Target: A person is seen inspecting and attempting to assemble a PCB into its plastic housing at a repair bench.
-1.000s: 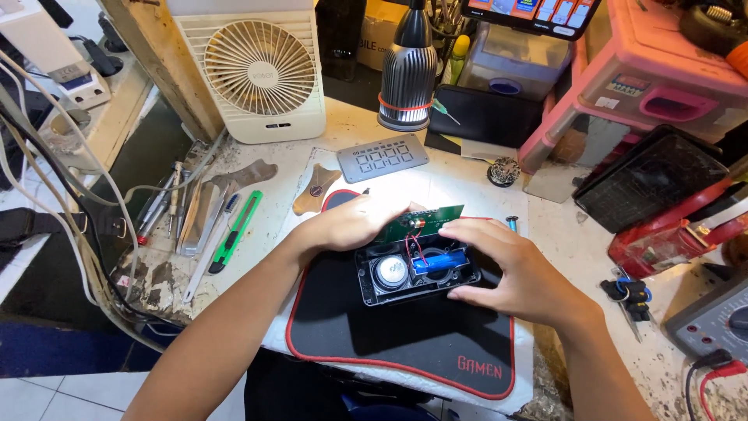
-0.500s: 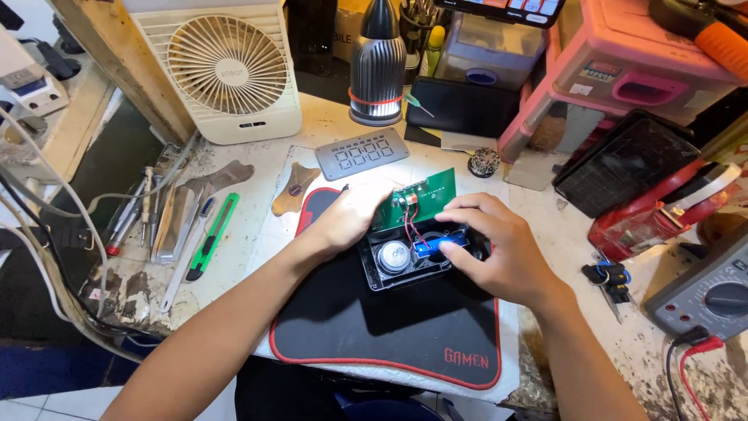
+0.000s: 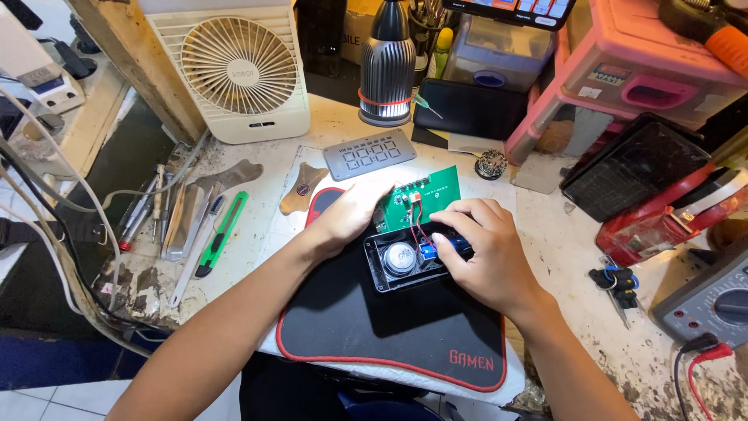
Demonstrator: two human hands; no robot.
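Since half a second ago: right hand (image 3: 487, 261) shifted a little over black case (image 3: 389, 281); left hand (image 3: 354, 214) unchanged at case's upper left corner.

Far left: grey cables (image 3: 47, 234) trailing off bench edge.
Left bench: metal tools (image 3: 160, 210) in a loose row; green knife (image 3: 222, 234) just beside, lying at a slant.
Back left: white fan (image 3: 234, 70), upright, facing forward.
Left of centre: tan pick (image 3: 302, 187), flat, near mat corner.
Centre back: grey panel (image 3: 370, 153), flat; lamp (image 3: 387, 66) behind it.
Centre: black mat (image 3: 405, 335), red edging; case resting on its upper part, open, round speaker (image 3: 400, 257) inside. Green board (image 3: 421, 195) tilted up at case's far edge, joined to it by red and black wires (image 3: 415, 222).
Left hand: fingers curled loosely, pressed against case corner and board edge; grip itself hidden, cannot tell whether closed on anything.
Right hand: fingers (image 3: 460, 222) bent down into case, tips on blue part (image 3: 428, 251); pinch or mere touch cannot tell.
Right of centre: pink stool (image 3: 623, 78) on bench.
Right: red tool (image 3: 670, 214), black clips (image 3: 615, 278).
Far right: meter (image 3: 713, 300) with red lead.
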